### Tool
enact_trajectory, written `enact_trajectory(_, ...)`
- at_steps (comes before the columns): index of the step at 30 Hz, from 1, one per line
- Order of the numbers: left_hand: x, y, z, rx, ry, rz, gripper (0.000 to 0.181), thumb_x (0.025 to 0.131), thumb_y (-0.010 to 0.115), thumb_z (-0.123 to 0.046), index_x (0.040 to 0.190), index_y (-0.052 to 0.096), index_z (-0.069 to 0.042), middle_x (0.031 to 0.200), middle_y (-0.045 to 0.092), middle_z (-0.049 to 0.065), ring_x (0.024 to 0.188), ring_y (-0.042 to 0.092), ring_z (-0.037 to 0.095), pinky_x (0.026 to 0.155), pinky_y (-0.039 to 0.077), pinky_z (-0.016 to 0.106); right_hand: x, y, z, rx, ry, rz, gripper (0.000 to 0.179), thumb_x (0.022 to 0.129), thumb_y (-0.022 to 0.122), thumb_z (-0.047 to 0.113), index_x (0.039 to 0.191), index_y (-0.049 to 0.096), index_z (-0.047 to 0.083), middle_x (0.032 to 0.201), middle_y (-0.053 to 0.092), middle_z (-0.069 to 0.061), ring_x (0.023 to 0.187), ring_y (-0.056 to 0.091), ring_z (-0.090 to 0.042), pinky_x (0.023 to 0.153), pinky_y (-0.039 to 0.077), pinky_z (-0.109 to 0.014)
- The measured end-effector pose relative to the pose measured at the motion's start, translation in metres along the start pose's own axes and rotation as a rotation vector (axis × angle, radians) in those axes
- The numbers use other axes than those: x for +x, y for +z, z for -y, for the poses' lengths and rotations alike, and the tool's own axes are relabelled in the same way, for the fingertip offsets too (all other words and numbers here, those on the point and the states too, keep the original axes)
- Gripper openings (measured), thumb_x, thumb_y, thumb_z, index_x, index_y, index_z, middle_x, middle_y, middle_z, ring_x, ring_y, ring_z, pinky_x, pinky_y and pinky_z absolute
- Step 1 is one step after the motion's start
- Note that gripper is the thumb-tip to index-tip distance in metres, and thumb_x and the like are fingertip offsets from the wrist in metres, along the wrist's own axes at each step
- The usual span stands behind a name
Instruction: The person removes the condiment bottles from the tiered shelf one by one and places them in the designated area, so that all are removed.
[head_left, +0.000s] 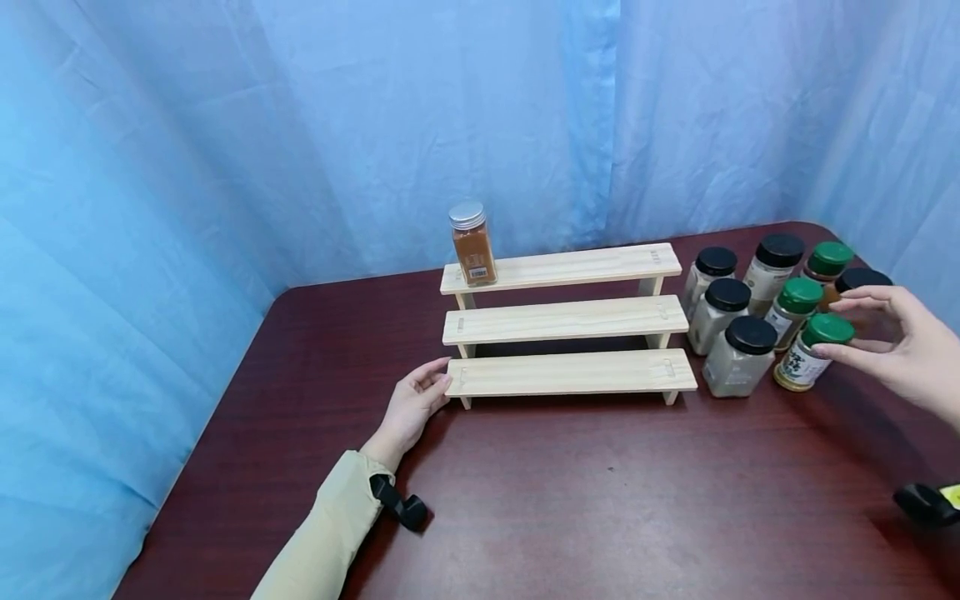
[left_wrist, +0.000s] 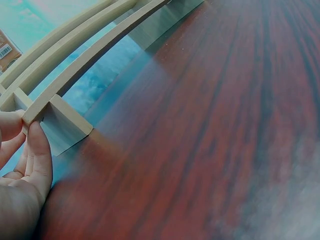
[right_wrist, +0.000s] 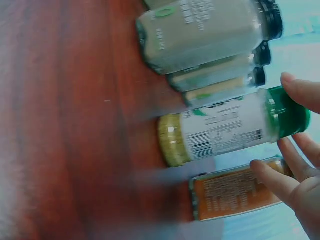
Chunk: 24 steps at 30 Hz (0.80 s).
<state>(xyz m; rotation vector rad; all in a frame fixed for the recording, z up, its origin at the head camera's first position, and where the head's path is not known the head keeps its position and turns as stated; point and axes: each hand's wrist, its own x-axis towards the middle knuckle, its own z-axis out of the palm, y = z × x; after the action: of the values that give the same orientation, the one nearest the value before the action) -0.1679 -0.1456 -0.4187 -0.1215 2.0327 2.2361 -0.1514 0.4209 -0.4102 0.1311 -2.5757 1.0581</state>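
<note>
A three-step wooden rack [head_left: 570,372] stands on the table. My left hand [head_left: 411,410] pinches the left end of its lowest shelf between thumb and fingers, as the left wrist view also shows. At the right, my right hand [head_left: 911,350] has thumb and fingers on either side of the green lid of a spice jar [right_wrist: 225,127]. This jar has a white label and yellowish contents, and its base appears to be at the table. An orange-brown jar [right_wrist: 237,192] is close to the right fingers. A silver-lidded jar of brown powder [head_left: 474,254] stands on the top shelf's left end.
Several black-lidded jars [head_left: 738,358] and other green-lidded jars [head_left: 797,304] crowd the table right of the rack. Blue curtains [head_left: 450,125] hang behind and beside the dark red-brown table [head_left: 585,500]. A black strap [head_left: 397,502] is around the left wrist.
</note>
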Motion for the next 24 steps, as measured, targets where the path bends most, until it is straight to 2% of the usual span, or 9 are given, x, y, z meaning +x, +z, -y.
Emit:
enact_trajectory(4, 0.000, 0.000, 0.000, 0.005, -0.002, 0.004, 0.040, 0.094, 0.050, 0.004, 0.134, 0.046, 0.007, 0.082, 0.055, -0.005, 0.069, 0.055, 0.002, 0.064, 0.048, 0.015, 0.003, -0.010, 0.043, 0.040, -0.032, -0.031, 0.055, 0.085, 0.065, -0.003, 0.133, 0.041, 0.011, 0.104, 0.039, 0.029, 0.092, 0.039, 0.021, 0.070, 0.033, 0.006)
enact_trajectory(8, 0.001, 0.000, 0.000, 0.014, -0.001, 0.006, 0.040, 0.094, 0.051, 0.004, 0.134, 0.047, 0.007, 0.082, 0.055, -0.005, 0.069, 0.054, 0.002, 0.064, 0.048, 0.015, 0.013, -0.017, 0.071, 0.094, -0.126, -0.101, 0.059, 0.082, 0.063, -0.013, 0.127, 0.047, 0.022, 0.105, 0.043, 0.029, 0.095, 0.043, 0.019, 0.075, 0.034, 0.006)
enact_trajectory(11, 0.002, -0.001, 0.000, 0.018, -0.003, 0.005, 0.040, 0.093, 0.052, 0.004, 0.133, 0.047, 0.006, 0.082, 0.055, -0.005, 0.069, 0.054, 0.002, 0.064, 0.048, 0.015, 0.024, -0.022, 0.094, 0.115, -0.152, -0.101, 0.063, 0.081, 0.062, -0.016, 0.124, 0.048, 0.028, 0.106, 0.044, 0.027, 0.098, 0.043, 0.017, 0.076, 0.034, 0.006)
enact_trajectory(14, 0.003, -0.001, 0.000, 0.022, -0.006, 0.007, 0.040, 0.094, 0.052, 0.003, 0.134, 0.048, 0.005, 0.083, 0.055, -0.006, 0.069, 0.054, 0.002, 0.064, 0.048, 0.015, 0.036, -0.026, 0.118, 0.087, -0.124, -0.056, 0.057, 0.084, 0.063, -0.009, 0.122, 0.047, 0.031, 0.107, 0.043, 0.029, 0.096, 0.042, 0.018, 0.074, 0.034, 0.005)
enact_trajectory(16, 0.003, -0.001, 0.000, 0.020, -0.008, 0.009, 0.041, 0.094, 0.052, 0.002, 0.134, 0.048, 0.005, 0.083, 0.056, -0.006, 0.069, 0.055, 0.002, 0.064, 0.048, 0.015, 0.043, -0.026, 0.133, 0.060, -0.109, -0.012, 0.047, 0.087, 0.065, 0.001, 0.122, 0.049, 0.028, 0.106, 0.043, 0.029, 0.095, 0.042, 0.018, 0.072, 0.034, 0.005)
enact_trajectory(19, 0.004, -0.001, 0.001, 0.020, -0.005, 0.011, 0.040, 0.094, 0.053, 0.002, 0.134, 0.048, 0.005, 0.083, 0.056, -0.006, 0.069, 0.055, 0.002, 0.064, 0.048, 0.015, 0.055, -0.020, 0.156, 0.027, -0.114, 0.045, 0.043, 0.086, 0.069, 0.012, 0.123, 0.050, 0.022, 0.107, 0.043, 0.029, 0.093, 0.042, 0.019, 0.072, 0.033, 0.004)
enact_trajectory(24, 0.001, -0.002, 0.002, 0.033, -0.010, 0.010, 0.041, 0.094, 0.053, 0.001, 0.134, 0.047, 0.006, 0.084, 0.055, -0.005, 0.069, 0.055, 0.001, 0.064, 0.048, 0.015, 0.072, -0.001, 0.195, 0.105, -0.144, 0.126, 0.044, 0.084, 0.072, 0.014, 0.123, 0.052, 0.017, 0.111, 0.049, 0.019, 0.096, 0.047, 0.017, 0.075, 0.038, 0.001)
